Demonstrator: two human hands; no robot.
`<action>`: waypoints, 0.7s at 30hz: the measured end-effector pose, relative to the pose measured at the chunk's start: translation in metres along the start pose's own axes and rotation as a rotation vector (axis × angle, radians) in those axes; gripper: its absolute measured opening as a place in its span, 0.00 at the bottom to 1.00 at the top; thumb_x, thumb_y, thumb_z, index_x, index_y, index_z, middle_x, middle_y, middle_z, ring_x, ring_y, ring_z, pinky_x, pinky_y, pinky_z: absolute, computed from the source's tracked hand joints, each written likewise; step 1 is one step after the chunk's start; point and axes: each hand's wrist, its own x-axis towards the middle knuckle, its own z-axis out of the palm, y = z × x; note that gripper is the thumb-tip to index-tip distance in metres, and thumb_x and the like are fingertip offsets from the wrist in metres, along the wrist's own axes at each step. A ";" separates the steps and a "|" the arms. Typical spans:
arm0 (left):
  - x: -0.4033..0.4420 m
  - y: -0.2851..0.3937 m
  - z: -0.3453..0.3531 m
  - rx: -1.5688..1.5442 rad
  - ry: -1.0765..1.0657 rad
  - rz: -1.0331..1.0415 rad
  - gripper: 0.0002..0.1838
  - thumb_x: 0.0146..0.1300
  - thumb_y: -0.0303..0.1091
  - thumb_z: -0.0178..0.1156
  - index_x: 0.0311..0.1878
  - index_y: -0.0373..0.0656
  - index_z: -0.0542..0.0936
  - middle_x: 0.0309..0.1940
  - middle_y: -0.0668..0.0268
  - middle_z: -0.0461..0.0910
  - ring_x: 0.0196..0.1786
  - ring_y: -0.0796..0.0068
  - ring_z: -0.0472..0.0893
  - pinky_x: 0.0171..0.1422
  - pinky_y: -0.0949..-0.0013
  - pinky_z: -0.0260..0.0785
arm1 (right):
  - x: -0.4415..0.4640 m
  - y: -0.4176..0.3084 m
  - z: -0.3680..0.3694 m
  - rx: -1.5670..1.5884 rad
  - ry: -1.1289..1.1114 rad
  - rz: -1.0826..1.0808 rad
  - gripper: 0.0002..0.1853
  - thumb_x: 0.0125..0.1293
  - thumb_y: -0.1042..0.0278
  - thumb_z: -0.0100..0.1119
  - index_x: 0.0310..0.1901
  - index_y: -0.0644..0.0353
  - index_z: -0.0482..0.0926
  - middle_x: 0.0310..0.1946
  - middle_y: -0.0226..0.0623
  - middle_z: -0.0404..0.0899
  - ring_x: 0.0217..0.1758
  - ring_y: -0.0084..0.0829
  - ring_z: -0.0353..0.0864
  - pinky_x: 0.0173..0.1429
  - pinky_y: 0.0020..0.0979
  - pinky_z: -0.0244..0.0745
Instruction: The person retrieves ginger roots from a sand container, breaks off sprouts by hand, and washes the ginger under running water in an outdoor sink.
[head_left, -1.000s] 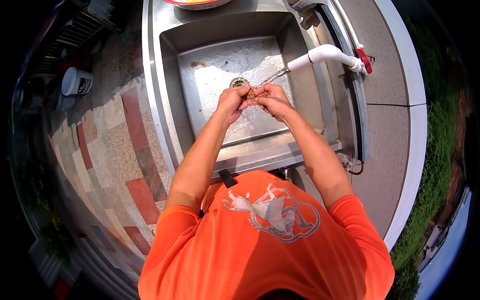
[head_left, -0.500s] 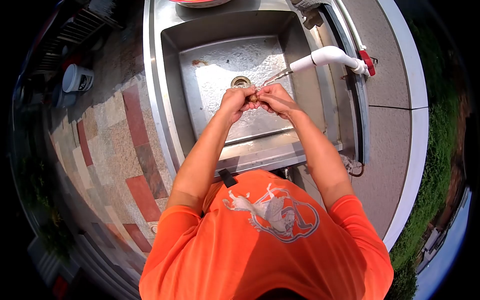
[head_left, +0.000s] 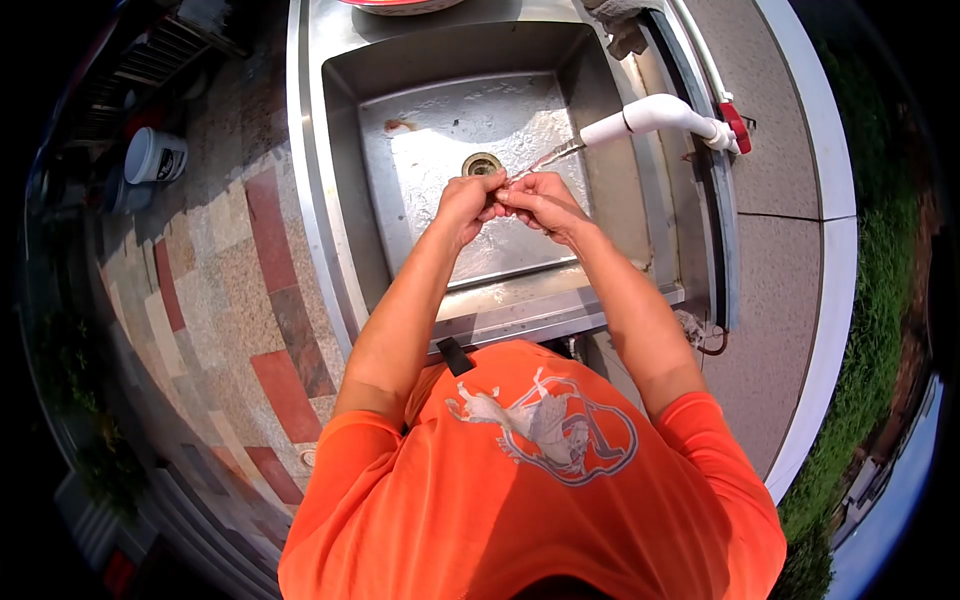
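Both of my hands meet over the stainless-steel sink [head_left: 375, 185], just in front of the drain [head_left: 481, 163]. My left hand [head_left: 468, 204] is closed, its thumb pointing toward the other hand. Thumb and fingers of my right hand [head_left: 545, 206] are pinched together, touching the left fingertips. Whatever lies between them is small and hidden by the fingers. A thin stream of water [head_left: 556, 154] runs from the white pipe spout [head_left: 606, 128] down toward my fingertips. Wet sheen and a small reddish-brown scrap [head_left: 398, 125] show on the sink floor.
The red valve handle [head_left: 735, 127] sits on the pipe at the right. A grey cloth [head_left: 625, 35] hangs at the back right corner. Behind the sink stands a red-rimmed basin [head_left: 405, 5]. White bucket [head_left: 156, 156] on the tiled floor, far left.
A small brown thing seen between my fingertips is now hidden. My right hand has turned slightly, its fingers closer to the left thumb. A dark speck now shows on the sink floor.
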 end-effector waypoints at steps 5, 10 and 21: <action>-0.002 0.007 -0.003 0.058 0.039 -0.039 0.13 0.72 0.34 0.61 0.34 0.34 0.81 0.23 0.61 0.80 0.18 0.77 0.73 0.19 0.74 0.55 | -0.001 -0.005 0.001 -0.144 -0.026 0.030 0.07 0.68 0.69 0.64 0.38 0.65 0.83 0.28 0.31 0.84 0.22 0.12 0.72 0.22 0.16 0.60; -0.003 0.009 -0.001 -0.062 0.058 -0.041 0.13 0.72 0.34 0.60 0.36 0.33 0.80 0.25 0.60 0.80 0.18 0.76 0.73 0.18 0.75 0.55 | 0.000 -0.004 -0.002 -0.105 -0.024 -0.041 0.06 0.67 0.70 0.64 0.36 0.64 0.82 0.26 0.31 0.83 0.21 0.14 0.72 0.21 0.18 0.60; -0.001 0.004 0.002 0.006 0.083 0.015 0.14 0.72 0.34 0.61 0.32 0.34 0.80 0.22 0.62 0.79 0.17 0.76 0.71 0.19 0.73 0.55 | -0.003 -0.006 0.012 -0.150 0.051 -0.068 0.07 0.66 0.69 0.65 0.32 0.64 0.82 0.24 0.32 0.82 0.22 0.16 0.72 0.22 0.21 0.61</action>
